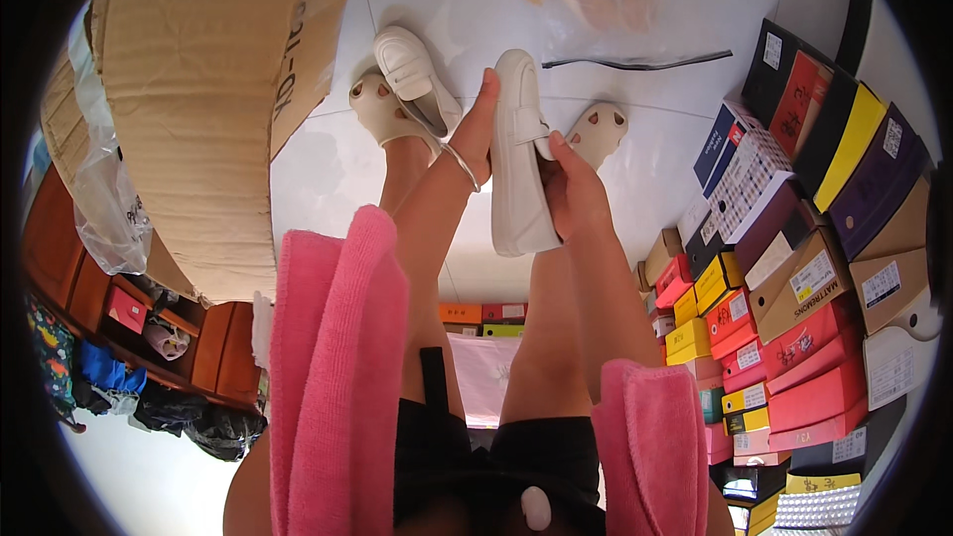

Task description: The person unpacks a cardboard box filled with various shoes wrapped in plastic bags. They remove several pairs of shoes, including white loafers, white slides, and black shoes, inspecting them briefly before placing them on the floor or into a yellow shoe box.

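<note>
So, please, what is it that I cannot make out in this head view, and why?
Head view:
- Bare left hand: most fingers are hidden by the white strapped slip-on shoe.
- The shoe's inside: mostly covered by the bare right hand.
- Big brown cardboard box: cut off by the upper edge.
- Stacked red and yellow cardboard boxes: walls hide any contents.

Held shoe point(519, 154): opening largely covered by my right hand point(578, 187), sole turned away from me
My right hand's fingers: thumb aside, mostly out of sight
My left hand point(476, 129): most fingers hidden beyond the shoe's edge
Left clog point(367, 101): partly covered by the loose shoe point(405, 65)
Right clog point(604, 125): heel end lost behind my right hand
Cardboard box point(199, 60): cropped at the top
Clear wrap point(635, 35): blurred, contents unclear to me
Pink sleeves point(333, 367): cut off below
</note>
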Motion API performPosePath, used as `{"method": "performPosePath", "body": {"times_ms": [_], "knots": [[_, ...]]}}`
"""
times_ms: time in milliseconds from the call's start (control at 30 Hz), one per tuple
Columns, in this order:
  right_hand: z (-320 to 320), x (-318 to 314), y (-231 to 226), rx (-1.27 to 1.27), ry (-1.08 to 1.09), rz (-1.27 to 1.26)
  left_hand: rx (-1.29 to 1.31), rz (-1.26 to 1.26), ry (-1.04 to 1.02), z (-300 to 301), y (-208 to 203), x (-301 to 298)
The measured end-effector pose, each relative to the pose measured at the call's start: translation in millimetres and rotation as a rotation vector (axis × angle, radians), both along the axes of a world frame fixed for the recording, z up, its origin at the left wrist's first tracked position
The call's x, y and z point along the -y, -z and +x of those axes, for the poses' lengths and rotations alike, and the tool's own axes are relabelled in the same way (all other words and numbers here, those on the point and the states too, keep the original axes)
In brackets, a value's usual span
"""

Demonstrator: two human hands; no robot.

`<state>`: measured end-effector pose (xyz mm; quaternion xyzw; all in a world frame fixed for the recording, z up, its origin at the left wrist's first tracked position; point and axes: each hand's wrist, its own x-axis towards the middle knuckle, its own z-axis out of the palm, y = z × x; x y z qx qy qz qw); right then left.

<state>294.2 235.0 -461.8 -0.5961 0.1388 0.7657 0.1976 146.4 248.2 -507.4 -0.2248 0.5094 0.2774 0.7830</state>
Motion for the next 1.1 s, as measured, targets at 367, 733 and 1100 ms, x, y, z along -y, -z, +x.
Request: {"method": "performPosePath", "body": {"times_ms": [367,733,1100], "knots": [[-3.5,22.3,14.2,-0.042,0.158,-0.043,-0.186,-0.179,0.166,-3.3,-5.8,-1.4],[-20.0,40.9,-33.2,0.039,-0.368,0.238,-0.384,0.059,0.224,-2.1,2.5,28.0],[29.6,59.1,1.9,-0.323,0.319,0.121,-0.449,0.175,0.194,-13.6,-70.1,12.8]]}}
